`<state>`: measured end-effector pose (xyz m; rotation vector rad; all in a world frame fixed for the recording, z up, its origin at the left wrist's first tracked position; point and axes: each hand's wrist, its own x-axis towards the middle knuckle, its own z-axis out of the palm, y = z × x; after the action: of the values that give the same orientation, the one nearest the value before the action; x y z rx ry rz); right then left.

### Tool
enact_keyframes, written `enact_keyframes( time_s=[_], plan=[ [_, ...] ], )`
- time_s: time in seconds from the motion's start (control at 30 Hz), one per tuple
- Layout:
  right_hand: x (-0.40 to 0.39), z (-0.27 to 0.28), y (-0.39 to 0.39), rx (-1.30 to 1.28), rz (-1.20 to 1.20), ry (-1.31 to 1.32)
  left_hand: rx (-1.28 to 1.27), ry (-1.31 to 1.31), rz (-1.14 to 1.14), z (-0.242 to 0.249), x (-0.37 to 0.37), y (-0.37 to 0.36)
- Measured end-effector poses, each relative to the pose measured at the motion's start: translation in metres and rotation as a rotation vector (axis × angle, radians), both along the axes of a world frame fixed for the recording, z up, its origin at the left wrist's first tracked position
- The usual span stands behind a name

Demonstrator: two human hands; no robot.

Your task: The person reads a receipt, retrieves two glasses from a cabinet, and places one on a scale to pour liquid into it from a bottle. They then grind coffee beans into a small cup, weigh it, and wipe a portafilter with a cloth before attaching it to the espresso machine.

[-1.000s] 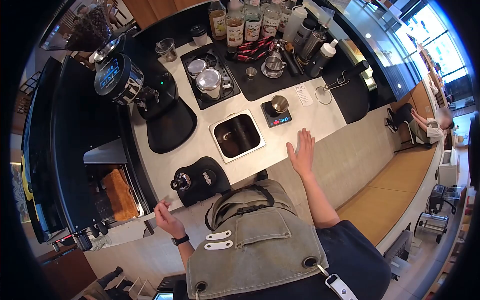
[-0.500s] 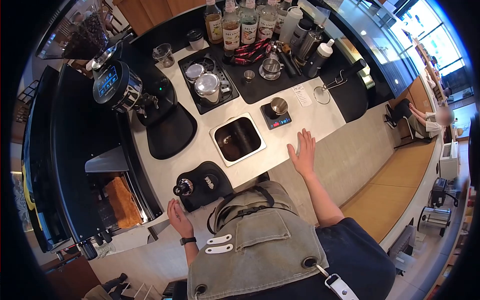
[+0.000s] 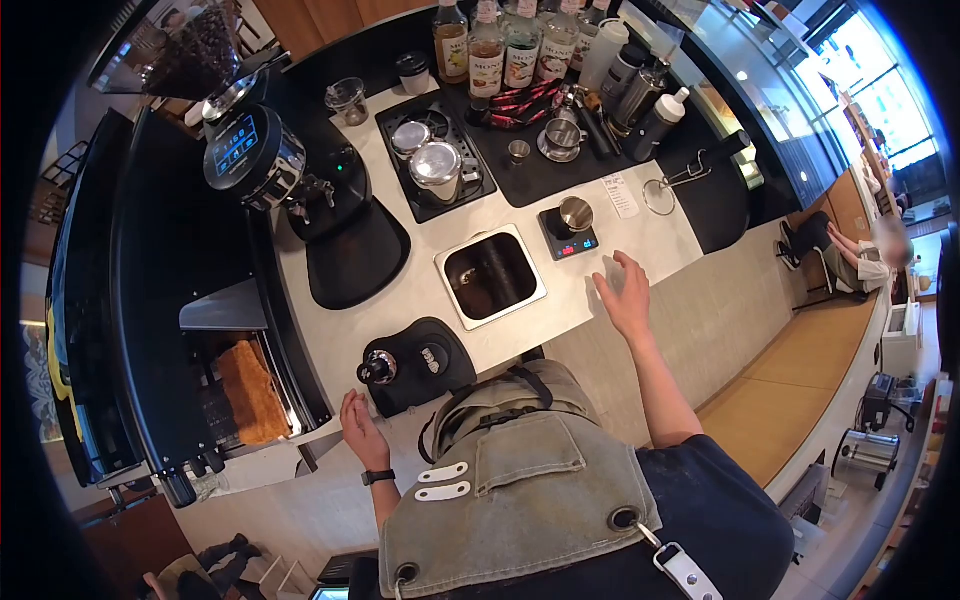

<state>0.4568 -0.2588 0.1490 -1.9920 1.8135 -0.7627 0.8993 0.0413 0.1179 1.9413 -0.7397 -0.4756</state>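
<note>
Metal cup (image 3: 576, 214) on scale (image 3: 568, 244), hands (image 3: 627, 298) apart, right fingers (image 3: 634, 268) spread nearby

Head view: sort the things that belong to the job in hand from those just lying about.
Probably part of the job, being nearest the hands:
digital scale and the metal cup on it, near the right hand
tamper and black mat, near the left hand

Apparently just lying about:
bottles
larger metal pitcher
paper slip
orange cloth
</note>
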Motion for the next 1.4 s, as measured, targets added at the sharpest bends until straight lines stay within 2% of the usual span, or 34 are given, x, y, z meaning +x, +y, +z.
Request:
enact_keyframes(
  time_s=[0.1, 0.2, 0.3, 0.37, 0.4, 0.47, 0.53, 0.57, 0.63, 0.7, 0.73, 0.83, 0.87, 0.93, 1.07, 1.13, 1.23, 1.37, 1.4],
  plan=[
    [0.028, 0.017, -0.025, -0.098, 0.038, -0.173, 0.011, -0.049, 0.047, 0.035, -0.009, -0.004],
    [0.053, 0.019, -0.057, -0.166, 0.054, -0.113, -0.145, -0.091, 0.130, 0.060, -0.012, -0.006],
    [0.072, 0.017, -0.081, -0.144, 0.077, -0.158, -0.244, -0.195, 0.062, 0.097, -0.012, -0.022],
    [0.078, 0.022, -0.087, 0.029, 0.113, -0.427, -0.324, -0.125, -0.074, 0.120, -0.010, -0.039],
    [0.090, 0.030, -0.082, -0.014, 0.119, -0.462, -0.354, -0.065, -0.148, 0.131, -0.009, -0.050],
    [0.115, 0.059, -0.069, -0.019, 0.162, -0.554, -0.156, 0.229, -0.275, 0.168, -0.017, -0.085],
    [0.155, 0.092, -0.053, 0.029, 0.356, -0.552, -0.108, -0.043, -0.546, 0.182, -0.019, -0.129],
    [0.177, 0.105, -0.044, 0.082, 0.472, -0.552, -0.157, -0.115, -0.589, 0.180, -0.022, -0.149],
    [0.227, 0.146, -0.023, 0.377, 0.628, -0.558, -0.218, -0.234, -0.672, 0.170, -0.023, -0.181],
    [0.273, 0.149, -0.013, 0.356, 0.752, -0.533, -0.231, -0.159, -0.554, 0.159, -0.017, -0.199],
    [0.292, 0.158, -0.010, 0.368, 0.778, -0.533, -0.295, -0.196, -0.426, 0.150, -0.008, -0.205],
    [0.327, 0.152, -0.014, 0.456, 0.844, -0.579, -0.267, -0.178, -0.285, 0.140, 0.029, -0.216],
    [0.334, 0.149, -0.021, 0.339, 0.847, -0.519, -0.162, -0.256, -0.188, 0.126, 0.044, -0.224],
    [0.346, 0.164, -0.035, 0.140, 0.807, -0.481, -0.160, -0.220, -0.116, 0.097, 0.078, -0.252],
    [0.383, 0.217, -0.061, -0.288, 0.770, -0.508, -0.118, -0.225, -0.128, 0.102, 0.112, -0.290],
    [0.402, 0.230, -0.075, -0.520, 0.776, -0.443, -0.205, -0.199, -0.124, 0.102, 0.120, -0.305],
    [0.420, 0.251, -0.081, -0.604, 0.783, -0.304, -0.256, -0.239, -0.105, 0.103, 0.123, -0.318],
    [0.428, 0.248, -0.091, -0.640, 0.779, -0.289, -0.250, -0.314, -0.072, 0.107, 0.118, -0.323],
    [0.427, 0.247, -0.091, -0.582, 0.771, -0.266, -0.247, -0.332, -0.064, 0.107, 0.117, -0.323]
  ],
)
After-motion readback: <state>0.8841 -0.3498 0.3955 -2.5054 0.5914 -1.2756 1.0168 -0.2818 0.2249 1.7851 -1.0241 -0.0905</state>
